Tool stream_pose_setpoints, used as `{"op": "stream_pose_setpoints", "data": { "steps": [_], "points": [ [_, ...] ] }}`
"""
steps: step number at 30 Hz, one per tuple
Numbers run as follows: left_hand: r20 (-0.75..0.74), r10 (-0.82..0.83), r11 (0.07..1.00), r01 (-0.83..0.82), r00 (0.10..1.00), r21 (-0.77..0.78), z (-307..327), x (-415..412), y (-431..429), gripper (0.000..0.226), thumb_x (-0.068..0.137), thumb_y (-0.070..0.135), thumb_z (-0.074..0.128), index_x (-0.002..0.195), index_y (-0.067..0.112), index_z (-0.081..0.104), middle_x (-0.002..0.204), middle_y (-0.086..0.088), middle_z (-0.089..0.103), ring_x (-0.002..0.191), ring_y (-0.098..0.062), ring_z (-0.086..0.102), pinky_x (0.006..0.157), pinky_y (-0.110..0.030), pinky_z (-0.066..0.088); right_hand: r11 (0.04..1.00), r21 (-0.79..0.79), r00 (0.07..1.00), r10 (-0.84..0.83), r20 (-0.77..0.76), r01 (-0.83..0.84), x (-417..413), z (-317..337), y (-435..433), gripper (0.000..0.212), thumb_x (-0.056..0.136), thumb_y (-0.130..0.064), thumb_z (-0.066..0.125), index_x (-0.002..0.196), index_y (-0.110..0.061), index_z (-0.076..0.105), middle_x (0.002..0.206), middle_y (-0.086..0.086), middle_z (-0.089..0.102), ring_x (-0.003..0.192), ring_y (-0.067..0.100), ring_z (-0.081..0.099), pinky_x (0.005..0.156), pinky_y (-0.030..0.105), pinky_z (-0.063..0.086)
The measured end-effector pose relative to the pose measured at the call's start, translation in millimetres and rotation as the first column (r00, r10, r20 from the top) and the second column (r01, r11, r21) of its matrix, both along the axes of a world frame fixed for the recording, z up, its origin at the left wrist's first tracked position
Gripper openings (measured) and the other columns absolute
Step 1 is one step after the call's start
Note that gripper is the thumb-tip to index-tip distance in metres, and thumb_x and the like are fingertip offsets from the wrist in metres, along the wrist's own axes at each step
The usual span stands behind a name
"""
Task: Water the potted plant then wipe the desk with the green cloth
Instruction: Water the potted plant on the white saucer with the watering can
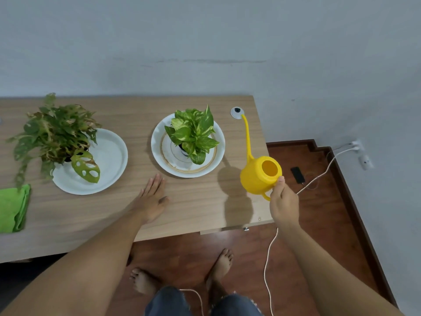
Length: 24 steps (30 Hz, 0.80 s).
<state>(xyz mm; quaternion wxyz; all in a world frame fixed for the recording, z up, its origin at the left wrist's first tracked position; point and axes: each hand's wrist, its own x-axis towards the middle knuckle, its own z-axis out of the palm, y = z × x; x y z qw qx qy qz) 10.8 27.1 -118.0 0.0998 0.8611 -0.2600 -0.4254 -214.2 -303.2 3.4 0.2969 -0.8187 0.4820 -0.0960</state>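
My right hand [283, 201] grips the handle of a yellow watering can [257, 176] over the desk's right edge; its long thin spout points away toward the back. A small pothos plant [193, 133] in a white pot stands on a white saucer [159, 142] at the desk's middle, left of the can. My left hand [152, 197] lies flat and open on the wooden desk [196, 201], just in front of that saucer. A folded green cloth [12, 208] rests at the desk's left edge, partly cut off by the frame.
A second, larger leafy plant [54, 135] sits on another white saucer [109, 160] at the left. A round cable grommet [237, 112] is at the desk's back right. On the red-brown floor lie a phone [297, 174] and a white cable [271, 254]; my bare feet stand below the desk edge.
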Motion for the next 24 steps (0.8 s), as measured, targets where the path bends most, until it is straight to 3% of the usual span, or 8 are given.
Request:
{"op": "stream_pose_setpoints", "data": {
  "steps": [5,9,12,17,22,24],
  "points": [
    [0.04,-0.009,0.997,0.012,0.999,-0.078,-4.0,6.8,9.4,0.07,0.118,0.042,0.028,0.178,0.03,-0.008,0.18,0.017,-0.031,0.167,-0.006,-0.027,0.143,-0.044,0.001,0.997,-0.064,0.999,0.043,-0.001,-0.043,9.4,37.2,-25.5,0.071,0.113,-0.054,0.019,0.07,-0.014,0.057,0.075,0.015,0.07,0.079,0.045,0.066,0.073,0.052,0.056],
    [0.232,-0.015,0.996,0.036,0.973,-0.084,-16.7,-8.1,12.8,0.073,0.114,0.048,0.016,0.177,0.024,-0.012,0.182,0.009,-0.03,0.17,-0.012,-0.024,0.143,-0.04,0.001,0.981,-0.15,0.992,0.125,0.032,-0.119,20.6,68.0,-40.5,0.064,0.116,-0.037,0.027,0.06,-0.013,0.047,0.063,0.013,0.062,0.07,0.041,0.059,0.068,0.044,0.046],
    [0.356,0.022,0.993,0.02,0.934,-0.114,-32.5,-20.1,15.0,0.081,0.102,0.056,-0.003,0.175,0.024,-0.017,0.182,0.008,-0.029,0.172,-0.014,-0.02,0.143,-0.045,0.004,0.969,-0.196,0.987,0.157,0.015,-0.151,31.7,80.9,-49.4,0.065,0.11,-0.045,0.023,0.061,-0.008,0.046,0.064,0.018,0.061,0.07,0.045,0.06,0.069,0.05,0.05],
    [0.494,0.056,0.991,0.01,0.867,-0.131,-51.3,-30.4,13.4,0.075,0.11,0.054,0.003,0.176,0.021,-0.013,0.185,0.005,-0.022,0.173,-0.016,-0.013,0.142,-0.044,0.005,0.949,-0.247,0.98,0.199,-0.016,-0.197,53.1,100.6,-62.5,0.056,0.108,-0.037,0.027,0.059,-0.011,0.035,0.053,0.009,0.046,0.059,0.04,0.049,0.061,0.043,0.036],
    [0.519,0.034,0.996,0.014,0.854,-0.088,-57.9,-31.6,14.2,0.075,0.113,0.055,0.007,0.177,0.019,-0.006,0.188,0.002,-0.013,0.175,-0.018,-0.007,0.142,-0.047,0.012,0.919,-0.289,0.963,0.265,-0.051,-0.268,69.9,117.4,-75.6,0.048,0.104,-0.033,0.03,0.059,-0.017,0.023,0.052,0.007,0.031,0.055,0.031,0.034,0.054,0.042,0.021],
    [0.518,0.028,0.997,0.014,0.855,-0.077,-58.4,-32.1,14.2,0.075,0.113,0.054,0.007,0.177,0.018,-0.007,0.187,0.001,-0.014,0.175,-0.019,-0.008,0.142,-0.048,0.014,0.901,-0.315,0.953,0.3,-0.046,-0.299,75.3,126.0,-80.6,0.049,0.105,-0.031,0.032,0.059,-0.017,0.023,0.051,0.006,0.03,0.052,0.029,0.032,0.052,0.04,0.022]
  ]
}}
